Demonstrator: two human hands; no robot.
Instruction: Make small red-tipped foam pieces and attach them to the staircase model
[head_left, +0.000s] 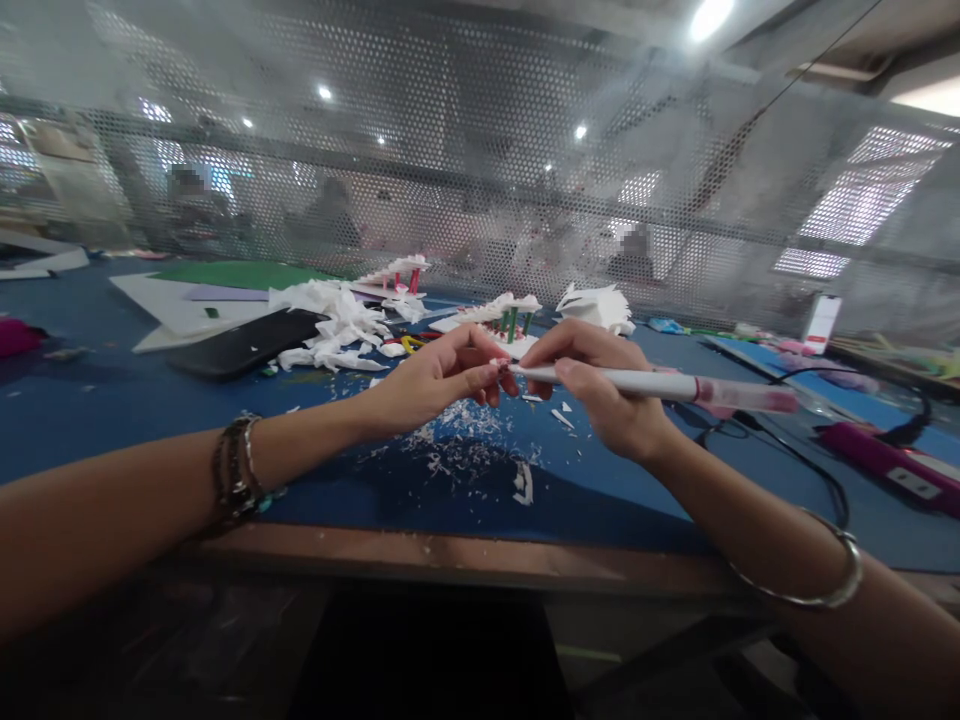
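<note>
In the middle of the head view, my left hand [420,388] pinches a tiny pinkish-white piece [501,367] between thumb and fingertips; its exact kind is too small to make out. My right hand [619,420] grips a white pen-like tool [660,384] with a translucent, pink-stained back end. The tool lies nearly level, its thin tip at the tiny piece. Beneath both hands, white shavings [469,440] and a curled white scrap [523,483] are strewn over the blue table. Just behind the fingers stands a small white rack with green legs [513,325].
A black flat object [244,342] and crumpled white paper [337,320] lie to the left, near green and white sheets [240,275]. Another white rack with red legs [412,280] stands farther back. On the right are a purple power strip [889,465], black cables and an upright phone [823,324].
</note>
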